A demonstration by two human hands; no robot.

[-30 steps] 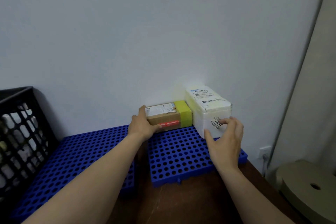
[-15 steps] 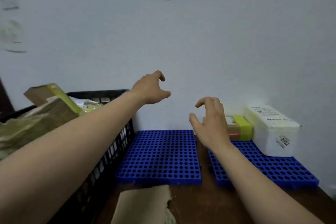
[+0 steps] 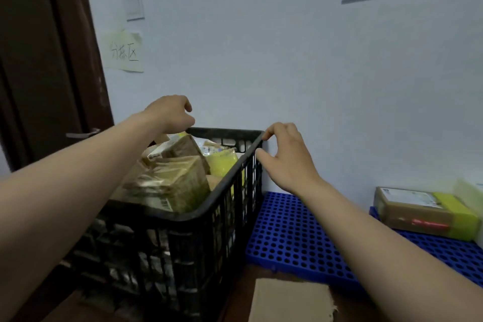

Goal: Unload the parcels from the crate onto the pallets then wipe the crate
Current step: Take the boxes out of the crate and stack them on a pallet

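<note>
Far left: a dark door [image 3: 39, 60] with a metal handle [image 3: 81, 134]. On the pale wall beside it are a switch plate [image 3: 134, 8] and a yellowish paper note [image 3: 122, 52] with three handwritten characters in dark ink. The last resembles 区; the others are not read with confidence.

The black lattice crate [image 3: 209, 230] stands left of centre, open top upward. Its long axis runs away from the viewer toward the wall, and its far end is close to the wall. It holds tape-wrapped brown parcels [image 3: 170, 185], piled at angles and reaching about to the rim, with a yellow packet [image 3: 224, 165] at the far right. Their white labels are too blurred to read.

The left hand [image 3: 170, 115] hangs over the crate's far left, fingers loosely bent downward, nothing visibly held. The right hand [image 3: 285, 154] is at the crate's far right corner, thumb and forefinger parted in a C. The forefinger tip is at the rim; contact cannot be confirmed.

Just right of the crate lies a perforated blue pallet [image 3: 287, 238], with a torn cardboard sheet [image 3: 290, 300] in front of it. A second blue pallet [image 3: 444, 246] carries a brown parcel [image 3: 418, 213]. It lies flat, long axis along the wall, white label up, yellow-green tape at its right end and a red strip on its front. The print is illegible.
</note>
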